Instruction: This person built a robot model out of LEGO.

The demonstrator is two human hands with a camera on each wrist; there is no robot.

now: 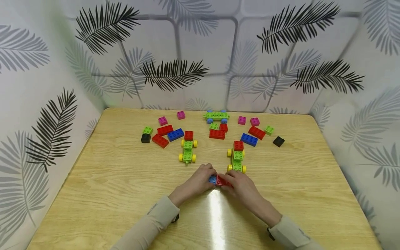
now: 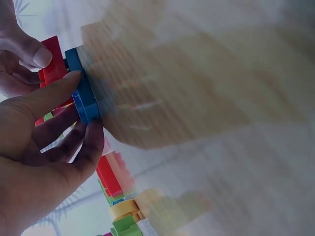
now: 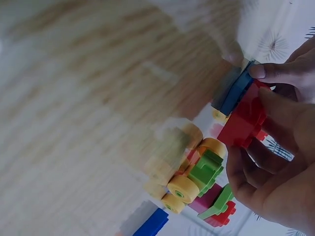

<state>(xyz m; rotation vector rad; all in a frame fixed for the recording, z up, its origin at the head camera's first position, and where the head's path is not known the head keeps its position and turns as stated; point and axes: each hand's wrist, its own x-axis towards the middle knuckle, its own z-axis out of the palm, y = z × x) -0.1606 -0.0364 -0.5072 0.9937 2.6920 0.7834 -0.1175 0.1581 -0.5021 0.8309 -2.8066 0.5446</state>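
My left hand (image 1: 200, 177) pinches a blue brick (image 2: 86, 98) between thumb and fingers, low over the tabletop. From the other side my right hand (image 1: 243, 187) grips a red brick (image 3: 248, 114), thumb on one long side and fingers on the other. In both wrist views the red brick sits over the blue one, shifted sideways so that part of the blue brick sticks out. Part of each brick is hidden by fingers. Just beyond the hands stand two green toy cars with yellow wheels, the right car (image 1: 237, 160) nearer than the left car (image 1: 188, 151).
Farther back is a green car with blue wheels (image 1: 217, 116). Loose red, blue, pink, lime and black bricks lie along the back, among them a long red brick (image 1: 217, 134), a blue brick (image 1: 249, 139) and a black brick (image 1: 278, 141). Patterned walls border the wooden table (image 1: 118, 194).
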